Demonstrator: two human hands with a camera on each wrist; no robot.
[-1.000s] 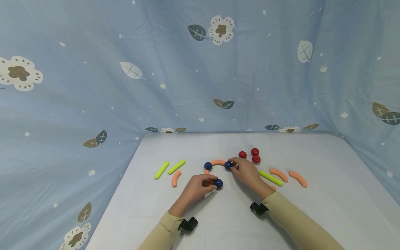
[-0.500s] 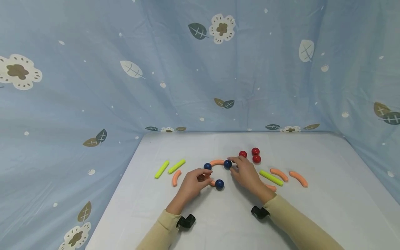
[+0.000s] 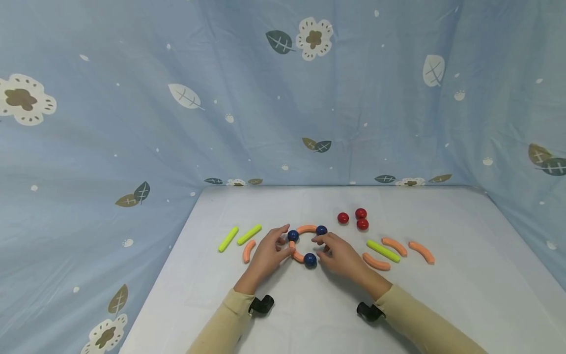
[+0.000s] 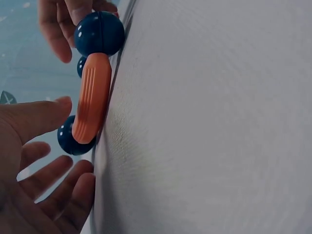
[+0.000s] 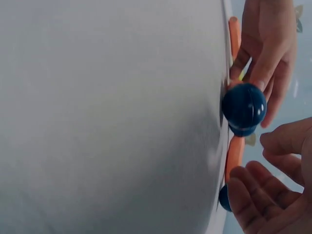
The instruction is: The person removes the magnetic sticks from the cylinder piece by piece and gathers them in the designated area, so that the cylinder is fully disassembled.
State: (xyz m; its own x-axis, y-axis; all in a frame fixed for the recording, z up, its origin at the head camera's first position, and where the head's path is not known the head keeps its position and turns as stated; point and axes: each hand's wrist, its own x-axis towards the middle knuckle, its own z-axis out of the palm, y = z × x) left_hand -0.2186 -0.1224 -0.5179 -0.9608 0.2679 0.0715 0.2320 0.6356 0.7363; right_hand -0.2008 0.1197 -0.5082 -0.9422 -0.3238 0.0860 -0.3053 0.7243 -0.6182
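Three blue balls and two curved orange sticks form an open arc on the table. A far orange stick (image 3: 306, 228) links the left blue ball (image 3: 293, 235) to the far right blue ball (image 3: 321, 230); a second orange stick (image 4: 92, 97) runs from the left ball to the near blue ball (image 3: 310, 260). My left hand (image 3: 268, 252) is at the arc's left side, fingers spread; whether its thumb touches the orange stick, I cannot tell. Right of the arc, my right hand (image 3: 339, 254) holds nothing, fingers loosely bent between the near and far right balls.
Several red balls (image 3: 360, 213) lie behind my right hand. Loose curved orange sticks (image 3: 377, 262) and a straight yellow-green stick (image 3: 382, 250) are at right. Two yellow-green sticks (image 3: 228, 239) and an orange stick (image 3: 248, 251) lie at left. A patterned blue curtain (image 3: 283, 98) hangs behind the table.
My left hand has let go of the near blue ball and moved left and away from me. My right hand has left the far right ball and come nearer to me.
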